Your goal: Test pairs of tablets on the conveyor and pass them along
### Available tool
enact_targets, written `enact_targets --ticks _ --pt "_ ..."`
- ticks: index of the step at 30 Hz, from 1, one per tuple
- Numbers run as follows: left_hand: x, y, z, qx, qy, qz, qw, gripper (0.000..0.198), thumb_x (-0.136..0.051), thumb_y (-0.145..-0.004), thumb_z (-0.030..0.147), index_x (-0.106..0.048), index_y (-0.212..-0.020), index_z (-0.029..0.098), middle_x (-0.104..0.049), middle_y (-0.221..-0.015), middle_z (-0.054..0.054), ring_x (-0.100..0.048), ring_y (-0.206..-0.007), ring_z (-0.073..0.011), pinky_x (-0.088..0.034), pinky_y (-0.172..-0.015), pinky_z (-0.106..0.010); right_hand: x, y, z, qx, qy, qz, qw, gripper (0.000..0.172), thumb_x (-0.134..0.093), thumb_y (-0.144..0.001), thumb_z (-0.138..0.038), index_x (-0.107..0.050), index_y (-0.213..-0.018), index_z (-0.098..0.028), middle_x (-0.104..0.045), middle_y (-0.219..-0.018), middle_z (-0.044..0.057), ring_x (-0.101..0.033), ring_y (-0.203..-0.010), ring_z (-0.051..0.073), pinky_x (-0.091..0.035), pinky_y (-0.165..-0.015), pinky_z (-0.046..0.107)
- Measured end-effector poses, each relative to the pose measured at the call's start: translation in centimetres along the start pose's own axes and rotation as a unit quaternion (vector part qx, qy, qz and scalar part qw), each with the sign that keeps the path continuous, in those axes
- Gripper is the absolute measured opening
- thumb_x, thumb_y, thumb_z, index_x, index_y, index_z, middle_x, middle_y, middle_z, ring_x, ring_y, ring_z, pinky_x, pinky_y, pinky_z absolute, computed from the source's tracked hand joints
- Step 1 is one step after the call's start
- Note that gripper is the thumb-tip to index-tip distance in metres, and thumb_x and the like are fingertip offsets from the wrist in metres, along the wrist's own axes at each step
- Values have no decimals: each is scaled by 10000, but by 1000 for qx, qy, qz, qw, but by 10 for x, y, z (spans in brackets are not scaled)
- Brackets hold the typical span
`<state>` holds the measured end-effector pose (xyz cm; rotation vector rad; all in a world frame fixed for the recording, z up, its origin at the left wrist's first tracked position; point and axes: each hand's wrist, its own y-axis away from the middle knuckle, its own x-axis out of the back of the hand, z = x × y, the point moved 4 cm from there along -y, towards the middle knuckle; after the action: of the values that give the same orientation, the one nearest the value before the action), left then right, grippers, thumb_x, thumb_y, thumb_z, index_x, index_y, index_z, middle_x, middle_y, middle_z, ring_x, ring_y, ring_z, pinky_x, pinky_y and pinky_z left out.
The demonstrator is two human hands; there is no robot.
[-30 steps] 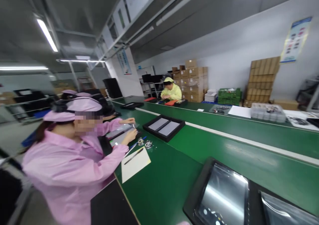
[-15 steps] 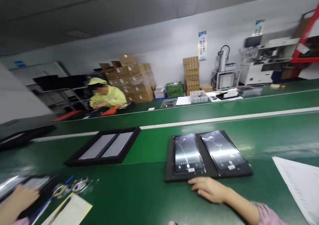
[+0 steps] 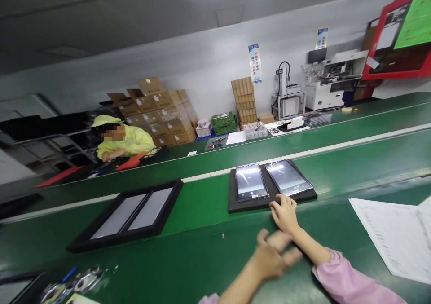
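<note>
My right hand [image 3: 285, 212] rests with fingers spread on the near edge of a black tray [image 3: 235, 203] lying on the green belt. The tray holds two dark glossy screens, one at left [image 3: 249, 182] and one at right [image 3: 288, 178]. My left hand [image 3: 272, 253] hovers over the belt just below and left of the right hand, blurred by motion, its fingers apart and nothing in them. Both arms wear pink sleeves.
A second black tray [image 3: 133, 214] with two grey panels lies to the left. Printed sheets [image 3: 393, 232] lie at right. Metal rings and a blue pen [image 3: 76, 280] sit at bottom left. A person in yellow [image 3: 123, 140] works across the belt. Cardboard boxes [image 3: 158, 111] and machines line the wall.
The view has swung right, away from the person in pink. My right hand has pushed the tray of screens farther away, and my left hand has come into view.
</note>
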<state>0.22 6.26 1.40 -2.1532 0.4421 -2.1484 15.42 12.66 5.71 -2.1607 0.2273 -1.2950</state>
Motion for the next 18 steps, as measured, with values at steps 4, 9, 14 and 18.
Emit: enact_targets --ticks 4,9,14,18 --pt "48 -50 -126 213 -20 111 971 454 -497 -955 283 -517 -1402 207 -429 -1431 -182 -399 -1327 -399 -283 -1095 -623 -3 17 -18 83 -48 -60 994 202 -522 -855 -87 -675 -904 -210 -574 -1035 98 -525 -995 270 -383 -905 429" --pt "72 -25 -269 459 -49 177 869 529 -558 -908 198 -422 -1402 65 -406 -1394 -312 -402 -1254 -442 -261 -993 -704 -11 23 -22 116 -68 -68 989 233 -449 -867 -70 -636 -908 -203 -569 -1055 119 -531 -1019 293 -417 -884 448" --pt "73 -6 -305 488 -40 149 859 326 -548 -893 150 -594 -1215 130 -578 -1247 -180 -433 -1180 -340 -226 -1026 -584 -14 22 -18 150 -61 -64 985 261 -407 -906 -92 -637 -920 -216 -578 -1034 124 -550 -999 299 -442 -853 447" --pt "81 -13 -305 496 0 118 860 211 -510 -889 150 -669 -1025 118 -625 -1107 -157 -448 -1128 -325 -263 -962 -508 -19 18 -18 162 -65 -59 983 261 -381 -932 -128 -629 -898 -204 -600 -1006 125 -571 -974 291 -455 -832 436"
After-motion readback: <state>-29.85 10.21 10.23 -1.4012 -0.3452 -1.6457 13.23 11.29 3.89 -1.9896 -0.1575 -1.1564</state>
